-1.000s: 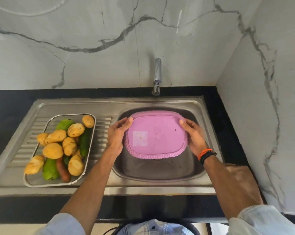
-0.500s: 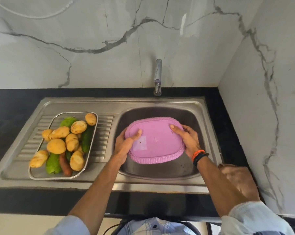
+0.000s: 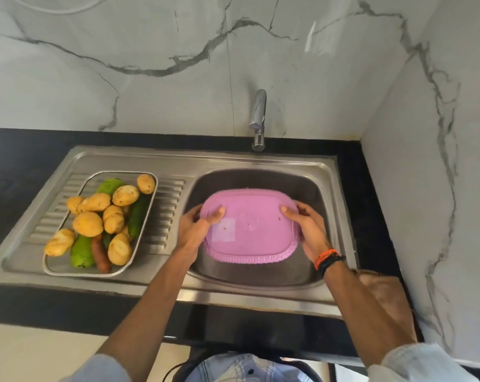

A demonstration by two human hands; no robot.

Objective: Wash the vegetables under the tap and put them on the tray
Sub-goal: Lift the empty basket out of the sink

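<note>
Holding an upturned pink basket (image 3: 248,226) low in the sink (image 3: 261,161) basin, the left hand (image 3: 196,230) and right hand (image 3: 306,230) are gripping its ends, thumbs curled over its base. It has dropped from rim height. Vegetables (image 3: 103,216) are lying piled on the tray (image 3: 68,268) on the sink's left drainboard, so washing is probably finished.
</note>
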